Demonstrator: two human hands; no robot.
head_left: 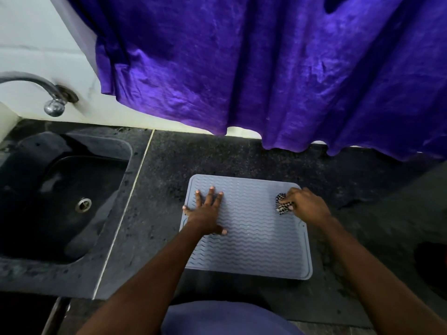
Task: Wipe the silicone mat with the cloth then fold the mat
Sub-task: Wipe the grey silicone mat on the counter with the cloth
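Note:
A grey-blue silicone mat [254,240] with wavy ridges lies flat on the dark stone counter. My left hand [206,211] presses on its left part with the fingers spread straight. Near the mat's far right corner my right hand [303,204] grips a bunched black-and-white checked cloth [281,206], which rests on the mat. Most of the cloth is hidden under my fingers.
A dark sink [55,197] with a metal drain is set into the counter [164,170] on the left, under a chrome tap [48,93]. A purple curtain [266,68] hangs over the counter's back edge. A dark object [433,267] sits at the right edge.

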